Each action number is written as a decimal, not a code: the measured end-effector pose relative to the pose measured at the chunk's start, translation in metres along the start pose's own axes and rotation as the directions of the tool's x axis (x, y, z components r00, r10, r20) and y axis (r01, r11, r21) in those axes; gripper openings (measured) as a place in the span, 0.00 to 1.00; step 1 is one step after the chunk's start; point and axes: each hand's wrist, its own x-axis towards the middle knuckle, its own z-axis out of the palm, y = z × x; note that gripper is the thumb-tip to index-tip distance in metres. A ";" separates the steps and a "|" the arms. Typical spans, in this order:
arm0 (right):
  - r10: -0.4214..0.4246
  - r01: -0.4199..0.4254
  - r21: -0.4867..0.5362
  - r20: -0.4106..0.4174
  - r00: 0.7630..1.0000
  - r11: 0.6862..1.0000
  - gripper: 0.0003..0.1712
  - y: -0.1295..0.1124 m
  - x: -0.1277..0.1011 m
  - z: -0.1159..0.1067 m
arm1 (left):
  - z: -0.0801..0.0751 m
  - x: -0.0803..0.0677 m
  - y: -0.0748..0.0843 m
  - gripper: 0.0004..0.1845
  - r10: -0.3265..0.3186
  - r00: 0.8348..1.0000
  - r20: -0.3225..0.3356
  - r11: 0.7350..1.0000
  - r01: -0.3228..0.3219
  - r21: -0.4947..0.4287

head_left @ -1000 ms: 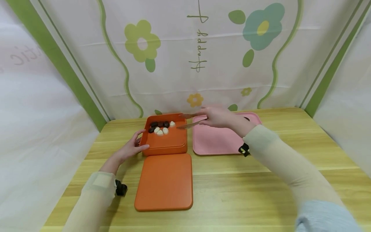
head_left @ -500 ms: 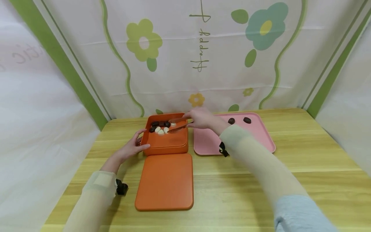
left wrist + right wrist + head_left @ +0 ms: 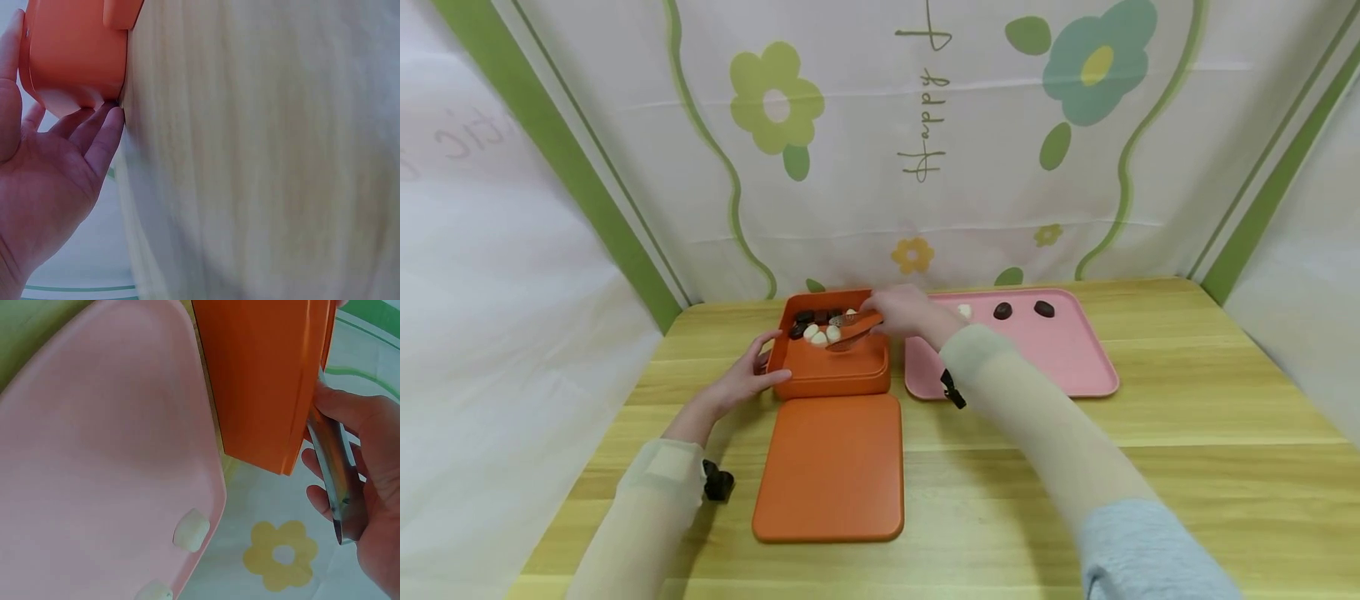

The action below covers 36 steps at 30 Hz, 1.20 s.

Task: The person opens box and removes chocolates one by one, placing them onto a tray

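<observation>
Tongs (image 3: 850,332) are gripped in the right hand (image 3: 904,310), their tips lowered among the dark and white pieces (image 3: 817,326) in the orange box (image 3: 831,358). The box is steadied at its near left corner by the left hand (image 3: 741,381), whose fingers lie straight against the wall. A pick-up appears to be in hand; a firm squeeze on a single piece is called for next, since the pieces lie crowded together. A pink tray (image 3: 1060,358), just beside the box, already bears one white and two dark pieces (image 3: 1002,311). An orange lid (image 3: 829,468) lies flat on the wooden table (image 3: 1187,467) before the box, apart from the reach.
</observation>
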 end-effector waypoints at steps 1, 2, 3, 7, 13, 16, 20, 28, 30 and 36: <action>0.001 -0.001 -0.002 0.002 1.000 1.000 0.24 -0.001 0.001 0.000 | 0.000 0.000 0.001 0.41 0.001 1.000 -0.001 1.000 -0.001 0.002; 0.002 -0.002 -0.007 0.005 1.000 1.000 0.25 -0.001 0.002 0.001 | 0.000 0.000 0.001 0.42 0.001 1.000 -0.002 1.000 -0.001 0.003; 0.007 -0.006 -0.012 0.008 1.000 1.000 0.25 -0.001 0.003 0.001 | 0.000 0.000 0.002 0.42 0.002 1.000 -0.002 1.000 -0.002 0.007; 0.026 -0.025 -0.042 0.017 1.000 0.999 0.24 -0.002 0.008 0.003 | 0.001 0.001 0.003 0.42 0.002 1.000 0.000 1.000 -0.002 0.007; 0.033 -0.031 -0.062 0.028 0.999 0.998 0.23 -0.001 0.012 0.003 | 0.001 0.000 0.005 0.42 -0.006 1.000 -0.004 1.000 0.006 0.003; 0.030 -0.028 -0.055 0.034 0.999 0.998 0.22 0.000 0.011 0.002 | 0.002 0.001 0.006 0.42 -0.006 1.000 -0.007 1.000 0.006 0.003; 0.011 -0.010 -0.032 0.041 0.999 0.999 0.20 -0.001 0.010 0.002 | 0.002 0.001 0.005 0.42 -0.005 1.000 -0.009 1.000 0.005 -0.002; -0.031 0.030 0.012 0.064 0.998 0.999 0.18 -0.006 0.010 0.002 | 0.001 0.000 0.003 0.42 -0.013 1.000 -0.010 1.000 0.013 0.000; -0.041 0.040 0.018 0.060 0.997 0.999 0.18 -0.008 0.009 0.002 | 0.001 0.000 0.003 0.42 -0.013 1.000 -0.011 1.000 0.013 0.000; -0.043 0.042 0.027 0.048 0.998 0.999 0.18 -0.010 0.007 0.002 | 0.001 -0.001 0.002 0.43 -0.004 1.000 -0.009 1.000 0.004 0.005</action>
